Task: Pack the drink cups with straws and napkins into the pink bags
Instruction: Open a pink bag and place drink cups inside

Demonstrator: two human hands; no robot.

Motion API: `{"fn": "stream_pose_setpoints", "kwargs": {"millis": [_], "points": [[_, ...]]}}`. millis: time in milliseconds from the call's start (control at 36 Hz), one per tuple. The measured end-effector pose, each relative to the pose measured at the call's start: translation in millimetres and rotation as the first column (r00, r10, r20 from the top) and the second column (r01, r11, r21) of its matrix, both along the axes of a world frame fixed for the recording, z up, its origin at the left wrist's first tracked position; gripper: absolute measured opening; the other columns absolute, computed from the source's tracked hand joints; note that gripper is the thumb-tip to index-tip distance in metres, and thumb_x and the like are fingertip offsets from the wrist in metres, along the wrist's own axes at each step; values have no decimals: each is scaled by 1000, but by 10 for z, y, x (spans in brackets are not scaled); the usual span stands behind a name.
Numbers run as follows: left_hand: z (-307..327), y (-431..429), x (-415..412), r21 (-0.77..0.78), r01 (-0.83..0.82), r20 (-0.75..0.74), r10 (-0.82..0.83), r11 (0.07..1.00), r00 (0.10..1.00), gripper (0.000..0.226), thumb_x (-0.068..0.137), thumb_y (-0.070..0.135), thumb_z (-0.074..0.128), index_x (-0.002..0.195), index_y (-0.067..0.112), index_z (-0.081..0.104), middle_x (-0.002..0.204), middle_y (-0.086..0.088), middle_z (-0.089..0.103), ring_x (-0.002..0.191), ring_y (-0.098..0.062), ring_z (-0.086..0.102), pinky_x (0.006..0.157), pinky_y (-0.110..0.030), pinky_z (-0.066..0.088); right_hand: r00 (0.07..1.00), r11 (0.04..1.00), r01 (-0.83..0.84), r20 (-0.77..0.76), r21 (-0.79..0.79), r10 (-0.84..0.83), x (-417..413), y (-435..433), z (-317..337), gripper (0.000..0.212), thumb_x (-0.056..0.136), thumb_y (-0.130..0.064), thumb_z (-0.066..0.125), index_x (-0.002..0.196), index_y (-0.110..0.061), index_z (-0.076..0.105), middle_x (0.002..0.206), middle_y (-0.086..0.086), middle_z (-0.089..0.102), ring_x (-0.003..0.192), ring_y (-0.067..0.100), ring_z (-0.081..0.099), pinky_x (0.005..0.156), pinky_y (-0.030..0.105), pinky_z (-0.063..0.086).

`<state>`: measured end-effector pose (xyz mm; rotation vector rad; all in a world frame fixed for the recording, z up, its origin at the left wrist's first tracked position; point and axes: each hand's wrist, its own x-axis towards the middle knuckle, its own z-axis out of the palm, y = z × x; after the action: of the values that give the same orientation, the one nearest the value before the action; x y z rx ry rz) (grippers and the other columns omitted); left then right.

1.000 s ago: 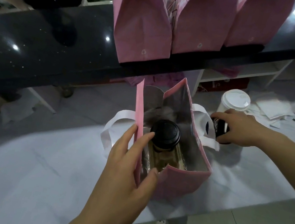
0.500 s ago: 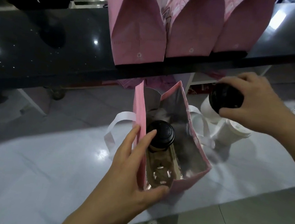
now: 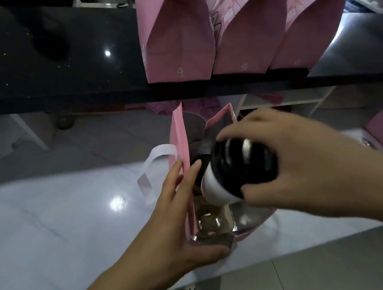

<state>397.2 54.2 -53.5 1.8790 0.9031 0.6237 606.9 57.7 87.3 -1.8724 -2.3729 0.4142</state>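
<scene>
Drink cup in hand: we see a white paper cup (image 3: 218, 187) with a black domed lid, tilted, its base aimed into the bag's mouth. We cannot tell whether the base has passed the rim.
Right hand (image 3: 308, 164): fingers and thumb are curled round the lid from above and clamp it.
Left hand (image 3: 178, 218): straight fingers straddle the bag's left wall and the thumb hooks round its near end, holding the mouth wide.
Open pink bag (image 3: 179, 130): non-woven fabric with a silvery foil lining and white loop handles. It stands upright close to the near edge of the pale marble-look tabletop (image 3: 45, 221).
Cup inside: a second black-lidded cup (image 3: 202, 158) sits at the bag's far end, mostly hidden by the one we hold.
Packed bags (image 3: 182, 42): tall pink bags stand in a row on the dark counter ledge (image 3: 50, 45) beyond the tabletop's far edge.
Done, as we judge: several bags are filled, and this one has its first cup in.
Left, as we judge: we must seat the second cup beside the first, then add straws and napkins.
Straws and napkins: we can make out none here.
</scene>
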Motion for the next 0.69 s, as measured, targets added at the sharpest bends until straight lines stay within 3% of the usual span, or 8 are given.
{"fn": "stream_pose_setpoints", "kwargs": {"millis": [56,194,306,444,556,639,694], "points": [[-23,5,-9,-21,-3,21,3,1000,1000,122,56,64,80,142,73,-6,155,43,-16,149,9,-4,104,-10,17,998,999,-40,43,-30,41,-102,22,-141,67,62,-58,67,126,-51,48,114,-21,48,99,4,53,78,19,48],[-91,17,-38,-36,-6,38,8,999,999,127,60,53,88,145,69,-5,157,40,-10,146,13,15,103,-4,27,983,991,-83,155,-109,99,-281,108,-554,64,70,-46,74,129,-41,49,114,-11,48,99,15,51,82,30,51],[-113,21,-70,-58,-6,26,8,998,1000,129,60,54,88,142,72,-10,155,43,-14,146,12,11,103,-7,25,970,975,-45,225,-217,95,-325,241,-874,62,76,-37,75,132,-32,51,117,-4,46,100,19,51,85,32,51],[-119,21,-100,-70,0,10,0,998,1000,129,61,51,88,141,72,-11,152,46,-17,133,31,2,83,15,18,971,947,-35,212,-320,108,-306,344,-1112,59,75,-28,76,129,-33,55,114,-1,46,98,25,57,81,38,53],[-113,31,-126,-78,2,17,-1,997,1000,127,63,50,88,142,71,-10,153,46,-15,134,28,4,84,15,18,973,938,-24,208,-346,102,-279,353,-1233,64,74,-27,77,132,-35,52,114,-2,45,95,24,57,76,38,52],[-114,39,-129,-65,5,10,-4,998,1000,127,65,49,88,142,71,-10,153,45,-16,132,32,1,82,16,16,973,935,-13,213,-355,94,-256,343,-1301,69,73,-26,80,135,-36,50,109,-7,42,92,21,54,66,31,43],[-111,39,-125,-58,11,2,-11,998,1000,127,66,48,88,142,71,-11,153,44,-18,130,34,-4,81,16,15,972,928,1,219,-372,86,-248,328,-1334,70,72,-24,82,134,-33,50,112,-5,43,97,24,57,72,35,48]]}}
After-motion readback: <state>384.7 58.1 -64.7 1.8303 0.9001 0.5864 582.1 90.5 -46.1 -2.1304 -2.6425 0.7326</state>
